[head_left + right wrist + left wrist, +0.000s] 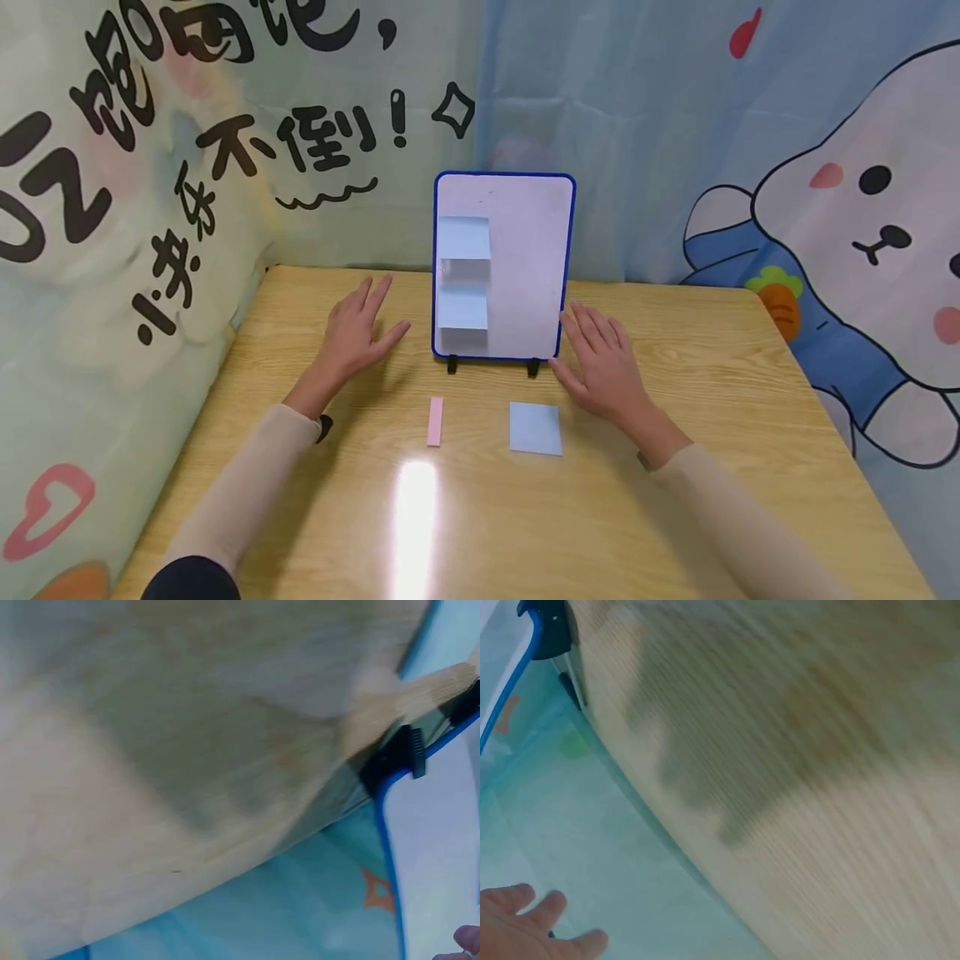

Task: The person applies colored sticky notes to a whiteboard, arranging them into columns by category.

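Note:
A small whiteboard (528, 267) with a blue rim stands upright on black feet (452, 364). Two light blue paper pieces, an upper one (463, 237) and a lower one (462, 308), are on its left half, their bottom edges sticking outward. My left hand (352, 335) is to the left of the board, fingers spread, holding nothing; part of it shows in the left wrist view (525, 930). On the other side, my right hand (602, 367) has straight fingers, its tips right at the board's lower right edge. In front lie a pink strip (435, 422) and a light blue square paper (536, 428).
The wooden table (675, 350) meets a printed cloth backdrop (600, 167) at its back and left sides. A bright light reflection (414, 525) falls on the tabletop near the front. A dark band (326, 427) circles my left wrist.

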`<act>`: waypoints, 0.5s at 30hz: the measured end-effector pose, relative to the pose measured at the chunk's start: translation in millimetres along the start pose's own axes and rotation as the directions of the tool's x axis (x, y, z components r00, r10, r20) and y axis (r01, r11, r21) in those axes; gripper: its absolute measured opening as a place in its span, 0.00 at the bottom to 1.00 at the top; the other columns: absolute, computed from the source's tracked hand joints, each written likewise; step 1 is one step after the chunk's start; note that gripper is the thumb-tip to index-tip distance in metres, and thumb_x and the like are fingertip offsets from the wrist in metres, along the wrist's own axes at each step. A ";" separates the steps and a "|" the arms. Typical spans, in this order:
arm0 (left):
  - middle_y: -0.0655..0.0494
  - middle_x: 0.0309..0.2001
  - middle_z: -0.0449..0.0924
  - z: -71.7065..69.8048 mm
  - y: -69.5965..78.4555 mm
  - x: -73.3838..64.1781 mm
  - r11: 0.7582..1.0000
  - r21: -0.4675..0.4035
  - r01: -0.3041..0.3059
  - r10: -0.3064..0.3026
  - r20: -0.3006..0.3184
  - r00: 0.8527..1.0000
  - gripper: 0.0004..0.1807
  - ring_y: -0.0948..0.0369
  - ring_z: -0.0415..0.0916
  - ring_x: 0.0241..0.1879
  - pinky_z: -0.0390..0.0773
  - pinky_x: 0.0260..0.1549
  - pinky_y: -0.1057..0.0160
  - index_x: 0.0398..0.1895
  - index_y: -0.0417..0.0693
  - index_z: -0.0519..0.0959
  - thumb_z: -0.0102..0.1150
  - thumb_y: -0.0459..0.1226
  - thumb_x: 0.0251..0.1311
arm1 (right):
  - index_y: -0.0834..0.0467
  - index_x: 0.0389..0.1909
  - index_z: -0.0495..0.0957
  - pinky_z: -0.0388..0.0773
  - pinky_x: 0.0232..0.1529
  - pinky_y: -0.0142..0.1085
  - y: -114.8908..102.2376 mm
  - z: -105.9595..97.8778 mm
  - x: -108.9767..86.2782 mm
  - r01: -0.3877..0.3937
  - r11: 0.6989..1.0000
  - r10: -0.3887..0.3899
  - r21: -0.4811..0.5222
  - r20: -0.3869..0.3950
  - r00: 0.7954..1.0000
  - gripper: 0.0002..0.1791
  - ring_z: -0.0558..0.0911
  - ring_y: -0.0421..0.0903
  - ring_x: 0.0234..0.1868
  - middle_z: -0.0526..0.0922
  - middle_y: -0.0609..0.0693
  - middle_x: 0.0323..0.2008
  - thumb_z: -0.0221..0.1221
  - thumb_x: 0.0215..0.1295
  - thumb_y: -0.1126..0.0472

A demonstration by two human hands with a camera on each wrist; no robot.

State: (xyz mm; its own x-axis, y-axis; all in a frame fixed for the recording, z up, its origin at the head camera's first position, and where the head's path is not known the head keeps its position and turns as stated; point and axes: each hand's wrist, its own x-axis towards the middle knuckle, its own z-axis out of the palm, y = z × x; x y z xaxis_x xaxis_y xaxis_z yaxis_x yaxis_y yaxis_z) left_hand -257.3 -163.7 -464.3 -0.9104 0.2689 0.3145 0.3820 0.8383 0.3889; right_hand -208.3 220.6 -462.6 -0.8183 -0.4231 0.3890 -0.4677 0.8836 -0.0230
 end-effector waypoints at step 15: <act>0.46 0.74 0.32 -2.0 -12.5 -39.2 0.987 0.128 0.100 -0.122 0.172 0.978 0.43 0.41 0.39 0.71 0.36 0.60 0.30 0.72 0.70 0.40 0.35 0.70 0.56 | 0.54 0.72 0.47 0.40 0.66 0.60 27.3 1.0 -49.4 -0.287 0.956 0.280 0.054 0.114 0.953 0.39 0.44 0.59 0.72 0.36 0.56 0.73 0.43 0.66 0.39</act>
State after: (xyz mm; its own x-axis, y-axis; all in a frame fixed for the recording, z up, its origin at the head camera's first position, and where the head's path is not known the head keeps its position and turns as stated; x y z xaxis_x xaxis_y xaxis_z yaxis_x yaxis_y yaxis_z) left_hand -226.0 -185.7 -479.7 -0.9638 0.2424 0.1111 0.2652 0.9147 0.3049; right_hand -181.0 265.4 -483.4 -0.9491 -0.1792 0.2591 -0.2306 0.9556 -0.1837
